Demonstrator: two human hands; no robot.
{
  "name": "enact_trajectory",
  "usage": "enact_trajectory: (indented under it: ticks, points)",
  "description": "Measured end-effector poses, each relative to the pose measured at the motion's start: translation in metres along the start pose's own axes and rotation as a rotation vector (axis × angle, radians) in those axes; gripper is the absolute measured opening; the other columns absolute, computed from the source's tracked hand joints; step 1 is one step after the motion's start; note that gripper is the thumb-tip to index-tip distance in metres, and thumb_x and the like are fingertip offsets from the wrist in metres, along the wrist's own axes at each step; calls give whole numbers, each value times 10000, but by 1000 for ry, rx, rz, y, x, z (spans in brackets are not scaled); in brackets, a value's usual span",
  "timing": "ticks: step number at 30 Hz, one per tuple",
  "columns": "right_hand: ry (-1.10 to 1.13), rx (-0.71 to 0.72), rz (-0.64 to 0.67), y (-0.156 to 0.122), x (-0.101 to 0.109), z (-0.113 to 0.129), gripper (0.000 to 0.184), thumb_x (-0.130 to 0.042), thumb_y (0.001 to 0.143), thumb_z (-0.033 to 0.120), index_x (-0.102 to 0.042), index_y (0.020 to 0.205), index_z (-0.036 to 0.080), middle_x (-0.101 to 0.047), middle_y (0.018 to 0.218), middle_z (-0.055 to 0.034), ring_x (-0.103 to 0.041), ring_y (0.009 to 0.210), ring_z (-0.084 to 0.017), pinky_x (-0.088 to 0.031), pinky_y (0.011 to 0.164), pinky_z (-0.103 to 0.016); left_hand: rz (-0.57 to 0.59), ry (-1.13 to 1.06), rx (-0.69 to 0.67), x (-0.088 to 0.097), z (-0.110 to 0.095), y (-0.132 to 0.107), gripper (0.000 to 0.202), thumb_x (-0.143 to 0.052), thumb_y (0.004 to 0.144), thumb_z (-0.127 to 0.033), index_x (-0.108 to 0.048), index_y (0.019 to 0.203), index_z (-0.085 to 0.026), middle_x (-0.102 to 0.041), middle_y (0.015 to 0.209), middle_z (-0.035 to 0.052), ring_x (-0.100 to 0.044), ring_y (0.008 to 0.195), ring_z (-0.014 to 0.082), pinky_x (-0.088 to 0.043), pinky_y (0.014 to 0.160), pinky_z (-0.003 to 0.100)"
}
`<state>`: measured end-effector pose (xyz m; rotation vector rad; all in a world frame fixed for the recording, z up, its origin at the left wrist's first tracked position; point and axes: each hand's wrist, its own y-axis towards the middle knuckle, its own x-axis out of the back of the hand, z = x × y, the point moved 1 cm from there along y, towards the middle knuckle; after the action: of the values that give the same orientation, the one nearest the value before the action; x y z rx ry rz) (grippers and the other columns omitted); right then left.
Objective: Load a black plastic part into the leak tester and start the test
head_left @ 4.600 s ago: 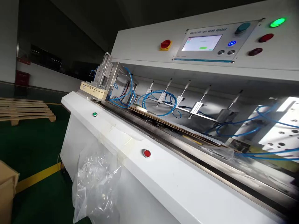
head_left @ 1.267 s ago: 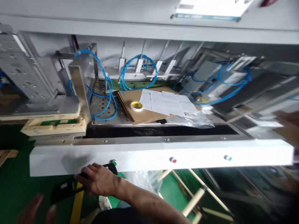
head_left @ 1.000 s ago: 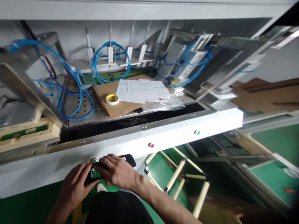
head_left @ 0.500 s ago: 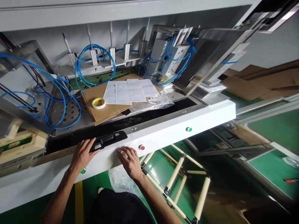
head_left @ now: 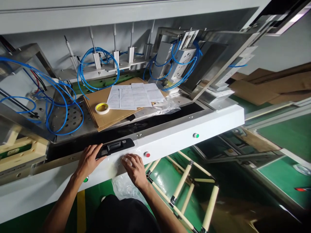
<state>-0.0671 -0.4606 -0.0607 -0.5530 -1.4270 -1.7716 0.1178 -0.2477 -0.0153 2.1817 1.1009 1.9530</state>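
A black handle-shaped part (head_left: 115, 147) lies along the white front ledge (head_left: 184, 132) of the test machine, which serves here as the bench, at the ledge's back edge beside the dark slot.

The left hand (head_left: 88, 160) rests on the ledge at the part's left end; its fingers (head_left: 96, 149) are spread and nearly straight, with the tips touching the end of the part, not wrapped round it.

The right hand (head_left: 133, 166) lies flat on the ledge just in front of the part and apart from it. Its fingers (head_left: 126, 159) are loosely spread, pressing on the ledge's white face where a film of clear plastic seems to lie; they grip nothing.

A red button (head_left: 147, 154) sits on the ledge just right of the right hand, and a green button (head_left: 196, 135) lies farther right along it.

Behind the ledge, past the slot, sheets of cardboard (head_left: 107, 111) carry a roll of yellow tape (head_left: 102, 108) and white papers (head_left: 134, 95). Blue hoses (head_left: 97, 69) loop behind them.

A clear plastic bag (head_left: 123, 187) hangs below the ledge, under the right hand.
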Motion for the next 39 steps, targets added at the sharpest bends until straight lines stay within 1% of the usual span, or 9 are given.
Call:
enact_trajectory:
  ticks: [8,12,18,21,23,25,29,36,39]
  points:
    - [-32,6,19,2,1,-1,362,-596,1045,169,-685,1381,273,-761,1211,-86,-636,1225,-258,-502,1060,-449,2,-17,16,-7,-5,2,457,-623,1032,-424,-584,1412,-173,-720,1178,132,-689,1066,307,-573,913,436]
    - [-21,13,-6,6,5,1,285,-587,1053,172,-708,1295,261,-771,1174,-83,-655,1197,-257,-509,1055,-458,-29,-64,46,0,-3,0,538,-600,1039,-495,-531,1481,-196,-679,1319,151,-662,1184,320,-552,1004,468]
    - [-67,16,-21,21,19,9,211,-581,1040,134,-705,1184,225,-771,1109,-87,-682,1133,-245,-492,1073,-461,-507,-86,255,27,9,-45,471,-543,1059,-459,-520,1452,-201,-655,1265,136,-646,1169,285,-557,976,456]
    - [-46,21,-54,34,28,15,148,-591,1040,140,-689,1124,212,-766,1059,-75,-685,1058,-227,-479,1062,-446,-399,13,73,29,-1,-71,538,-716,957,-513,-586,1359,-180,-670,1243,156,-649,1159,321,-554,972,469]
    - [-43,25,-58,44,34,16,125,-585,1045,141,-676,1096,210,-759,1005,-62,-676,998,-216,-471,1044,-432,-270,61,-41,26,-11,-79,426,-769,942,-408,-635,1283,-190,-701,1247,148,-660,1168,318,-543,1004,460]
    - [-49,44,-39,52,37,15,138,-566,1051,133,-672,1098,209,-750,971,-57,-656,942,-211,-467,1008,-416,-252,62,-66,24,-16,-78,258,-731,968,-232,-667,1216,-207,-742,1185,111,-684,1122,284,-537,1001,433]
    - [-54,97,26,66,38,9,215,-516,1064,116,-675,1181,203,-730,948,-60,-600,882,-215,-439,911,-378,-353,-43,30,24,-13,-64,200,-613,1007,-91,-684,1150,-213,-771,976,52,-705,927,223,-528,888,384]
    - [-152,71,196,103,26,-2,243,-439,1079,165,-671,1012,179,-657,864,-74,-516,831,-237,-348,810,-383,-374,-125,321,20,-3,-40,210,-526,1061,-279,-717,1026,-199,-765,953,78,-695,878,234,-522,869,400]
    - [-143,91,243,120,20,-7,225,-457,1060,181,-659,962,179,-695,1004,-111,-534,911,-252,-358,880,-399,-389,-112,401,14,0,-34,220,-530,1045,-310,-714,1029,-191,-751,928,82,-691,856,239,-530,832,398]
